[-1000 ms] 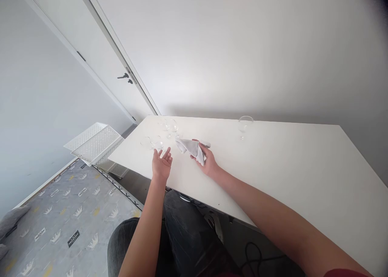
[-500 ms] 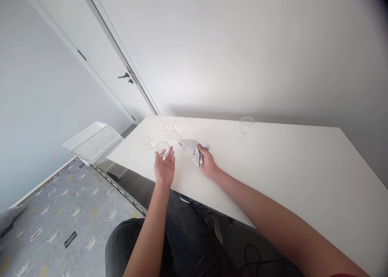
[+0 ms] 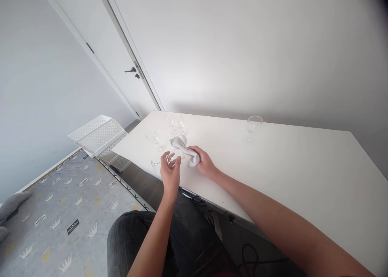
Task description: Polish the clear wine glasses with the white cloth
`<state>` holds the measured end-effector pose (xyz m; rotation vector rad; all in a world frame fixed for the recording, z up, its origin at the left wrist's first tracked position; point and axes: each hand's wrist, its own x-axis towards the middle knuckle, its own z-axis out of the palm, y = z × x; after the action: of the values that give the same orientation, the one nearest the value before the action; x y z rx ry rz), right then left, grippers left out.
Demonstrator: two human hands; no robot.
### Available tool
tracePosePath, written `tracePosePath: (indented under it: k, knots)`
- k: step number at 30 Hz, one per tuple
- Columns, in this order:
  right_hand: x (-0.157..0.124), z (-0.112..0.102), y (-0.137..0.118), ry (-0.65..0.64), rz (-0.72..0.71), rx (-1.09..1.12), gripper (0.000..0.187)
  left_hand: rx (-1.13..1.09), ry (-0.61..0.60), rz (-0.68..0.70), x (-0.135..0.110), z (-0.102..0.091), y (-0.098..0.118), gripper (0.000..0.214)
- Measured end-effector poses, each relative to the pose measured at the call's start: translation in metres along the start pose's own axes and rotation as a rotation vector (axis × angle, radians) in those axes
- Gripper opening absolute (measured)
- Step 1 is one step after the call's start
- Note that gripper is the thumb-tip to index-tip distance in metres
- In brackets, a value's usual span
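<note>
Clear stemmed glass with rounded bowl (image 3: 176, 152) leaning sideways over near left part of white rectangular table (image 3: 273, 168), foot pointing left. Bare left hand (image 3: 170, 170) holding it, thumb and fingers curling around it. Bare right hand (image 3: 204, 162) gripping crumpled pale-grey fabric cloth (image 3: 181, 143), fingers clamping on its near end. Cloth hanging just beside bowl. Three clear stemmed glasses (image 3: 152, 137) standing farther left; single clear round-bowled glass (image 3: 254, 125) standing far right of hands.

Dk jeans (image 3: 194, 240), grayer on L leg (image 3: 124, 232); forearms (image 3: 159, 232) & hands (image 3: 206, 162) bare.
</note>
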<state>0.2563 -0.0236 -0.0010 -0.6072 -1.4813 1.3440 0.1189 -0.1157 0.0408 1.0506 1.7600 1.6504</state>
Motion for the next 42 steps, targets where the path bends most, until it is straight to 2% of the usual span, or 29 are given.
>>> tracePosePath:
  k: [3,6,8,10,12,13,15,18,21,23,27,29,32,34,36,38,40,42]
  knots:
    - [-0.007,0.002,-0.004,-0.105,-0.036,-0.009,0.054,-0.049,0.010,-0.038,-0.003,-0.004,-0.001,0.054]
    - [-0.012,0.002,-0.008,-0.206,0.033,0.153,0.074,-0.047,-0.021,-0.072,-0.003,-0.007,0.000,0.056]
    - [-0.012,0.002,-0.009,-0.236,0.058,0.201,0.074,-0.020,-0.019,-0.085,-0.002,-0.008,0.001,0.056]
    - [-0.011,0.003,-0.008,-0.167,0.032,0.139,0.054,-0.001,0.004,-0.078,-0.001,-0.010,0.001,0.054]
    - [-0.007,0.003,-0.004,-0.027,0.010,0.081,0.034,0.005,0.051,-0.049,0.001,-0.013,0.000,0.052]
    - [-0.005,0.002,-0.002,0.049,0.021,0.085,0.030,0.004,0.077,-0.034,0.002,-0.015,0.000,0.051]
    - [-0.001,-0.001,0.002,0.164,0.089,0.143,0.035,-0.001,0.114,-0.010,0.003,-0.020,0.000,0.051]
    - [0.003,-0.006,0.006,0.201,0.231,0.272,0.056,0.021,0.127,0.011,0.004,-0.024,0.001,0.051]
    - [0.003,-0.006,0.003,0.094,0.308,0.447,0.071,0.046,0.091,0.023,0.003,-0.023,0.001,0.051]
    - [0.001,-0.004,0.000,-0.005,0.316,0.524,0.074,0.060,0.037,0.013,0.001,-0.020,0.001,0.051]
    - [-0.005,-0.001,-0.004,-0.138,0.285,0.523,0.068,0.111,-0.015,0.015,-0.003,-0.014,0.002,0.052]
    - [-0.008,0.000,-0.005,-0.210,0.238,0.461,0.071,0.154,-0.040,0.052,-0.003,-0.015,0.003,0.050]
    - [-0.012,0.000,-0.007,-0.378,0.213,0.382,0.086,0.178,-0.171,0.114,0.000,-0.020,0.003,0.043]
    - [-0.012,-0.001,-0.009,-0.445,0.248,0.440,0.095,0.115,-0.284,0.165,0.004,-0.025,0.000,0.042]
    - [-0.009,-0.002,-0.011,-0.457,0.294,0.556,0.097,0.027,-0.363,0.237,0.008,-0.029,-0.005,0.043]
    - [-0.006,-0.004,-0.012,-0.446,0.331,0.658,0.094,-0.035,-0.389,0.318,0.011,-0.029,-0.009,0.042]
    - [-0.004,-0.005,-0.011,-0.404,0.328,0.700,0.091,-0.056,-0.367,0.373,0.012,-0.026,-0.011,0.040]
    - [-0.004,-0.004,-0.010,-0.330,0.286,0.667,0.089,-0.037,-0.309,0.362,0.010,-0.019,-0.009,0.040]
